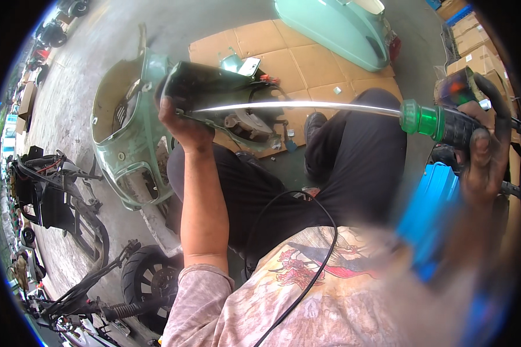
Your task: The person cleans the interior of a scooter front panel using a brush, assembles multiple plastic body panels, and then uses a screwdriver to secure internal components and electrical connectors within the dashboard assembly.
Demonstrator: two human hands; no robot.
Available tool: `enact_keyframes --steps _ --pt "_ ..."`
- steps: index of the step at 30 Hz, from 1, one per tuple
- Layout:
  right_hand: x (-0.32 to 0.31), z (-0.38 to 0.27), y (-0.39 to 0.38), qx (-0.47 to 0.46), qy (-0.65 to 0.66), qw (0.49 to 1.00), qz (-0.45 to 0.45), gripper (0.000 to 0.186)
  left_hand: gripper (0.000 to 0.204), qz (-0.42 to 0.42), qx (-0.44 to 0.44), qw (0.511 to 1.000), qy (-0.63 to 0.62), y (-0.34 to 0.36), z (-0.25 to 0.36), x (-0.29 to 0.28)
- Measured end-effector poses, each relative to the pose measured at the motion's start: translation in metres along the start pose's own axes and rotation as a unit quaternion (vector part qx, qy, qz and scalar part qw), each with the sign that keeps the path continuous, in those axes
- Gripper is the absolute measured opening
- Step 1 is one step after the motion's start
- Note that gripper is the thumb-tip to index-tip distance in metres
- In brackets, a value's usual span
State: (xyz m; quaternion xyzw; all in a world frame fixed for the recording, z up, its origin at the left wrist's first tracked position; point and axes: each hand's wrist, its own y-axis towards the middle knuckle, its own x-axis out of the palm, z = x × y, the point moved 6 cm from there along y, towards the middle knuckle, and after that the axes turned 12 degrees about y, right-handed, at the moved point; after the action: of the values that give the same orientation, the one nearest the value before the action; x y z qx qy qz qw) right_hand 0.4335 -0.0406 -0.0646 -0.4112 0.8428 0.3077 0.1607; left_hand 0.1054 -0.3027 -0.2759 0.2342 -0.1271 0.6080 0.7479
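My left hand (185,124) grips the near left end of a dark plastic panel (211,81), tilted above my lap. My right hand (483,156), partly blurred at the right, holds a screwdriver with a green and black handle (422,121). Its long shiny shaft (295,104) runs across to the panel beside my left hand; the tip's exact contact is too small to tell. Below and behind the shaft, a metal-looking part (246,124) is partly visible within the dark piece.
A mint-green scooter body (116,144) stands left; another mint shell (336,29) lies beyond the cardboard sheet (330,69). Dark frames (81,214) and a wheel (147,277) are lower left. A blue toolbox (431,196) and boxes (469,46) are right. A black cable (295,194) crosses my lap.
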Motion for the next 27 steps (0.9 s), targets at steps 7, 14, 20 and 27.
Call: enact_keyframes --steps 7,14,20,27 --pt "0.000 -0.011 0.003 -0.032 -0.028 0.999 0.013 0.075 0.049 -0.009 -0.018 1.000 -0.010 0.001 -0.003 -0.001" --pt "0.012 -0.021 -0.010 -0.099 0.083 0.991 -0.033 0.055 0.052 -0.022 -0.026 0.998 -0.059 0.001 -0.003 0.000" --pt "0.003 -0.016 -0.005 -0.094 0.054 0.993 0.038 0.060 0.052 -0.031 -0.025 0.997 -0.067 0.002 -0.005 0.000" --pt "0.025 -0.020 0.006 0.004 -0.052 0.992 -0.118 0.060 0.054 -0.052 -0.036 0.995 -0.073 0.001 -0.001 0.002"
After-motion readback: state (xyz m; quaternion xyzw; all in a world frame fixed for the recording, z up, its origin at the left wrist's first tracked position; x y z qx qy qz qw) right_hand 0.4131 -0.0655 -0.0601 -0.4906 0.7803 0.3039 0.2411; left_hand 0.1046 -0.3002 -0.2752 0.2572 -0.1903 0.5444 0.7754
